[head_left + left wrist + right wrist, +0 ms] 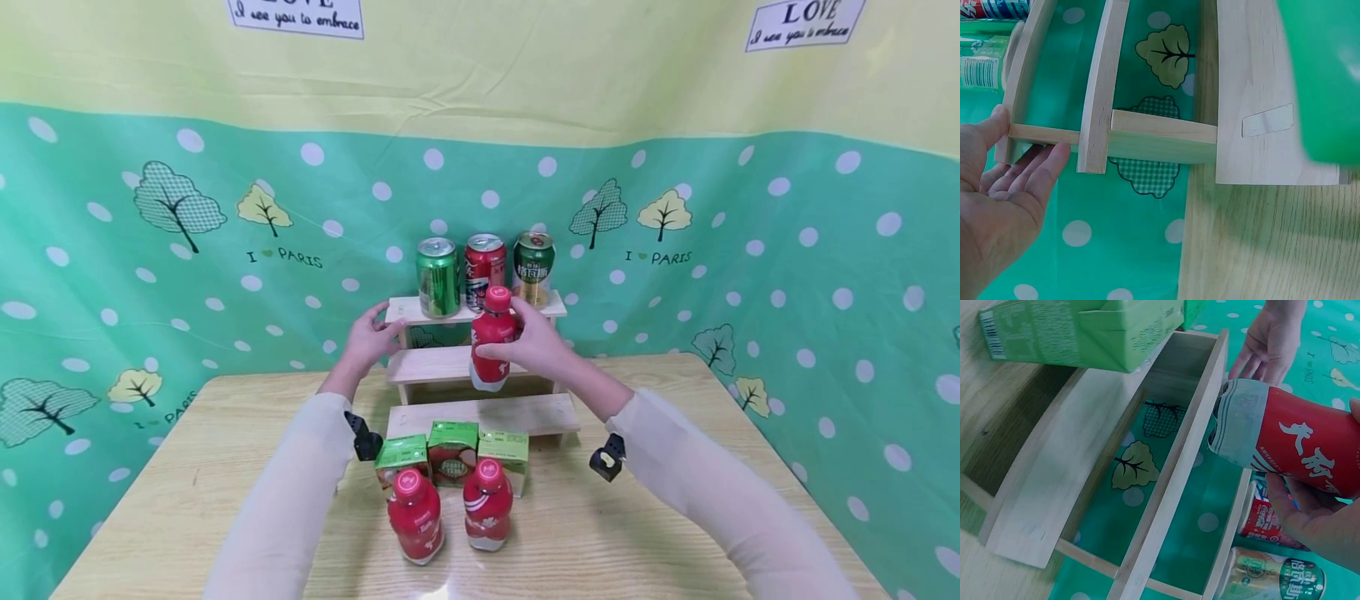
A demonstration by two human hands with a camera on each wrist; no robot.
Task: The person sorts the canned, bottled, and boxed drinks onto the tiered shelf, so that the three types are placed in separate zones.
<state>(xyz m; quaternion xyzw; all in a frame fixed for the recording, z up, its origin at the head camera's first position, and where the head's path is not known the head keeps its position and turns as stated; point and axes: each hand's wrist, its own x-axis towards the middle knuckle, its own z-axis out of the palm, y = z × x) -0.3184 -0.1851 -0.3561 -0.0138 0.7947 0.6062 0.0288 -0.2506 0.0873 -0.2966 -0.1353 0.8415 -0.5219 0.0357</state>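
My right hand (536, 342) grips a red-labelled drink bottle (491, 371) upright in front of the middle tier of a three-tier wooden rack (427, 364). In the right wrist view the bottle's clear base (1241, 422) points toward the rack, with fingers and thumb round its red label. At the top tier's left end, my left hand (371, 337) holds the rack. The left wrist view shows its thumb (999, 122) against the top board and its fingers at the side strut. A green can (438, 279), a red can (480, 258) and a dark green can (534, 267) stand on the top tier.
Three green drink cartons (453, 458) stand before the bottom tier (480, 412). Nearer the front are two more red bottles, one on the left (417, 521) and one on the right (487, 510). A patterned cloth (300, 208) hangs behind the wooden table (187, 492).
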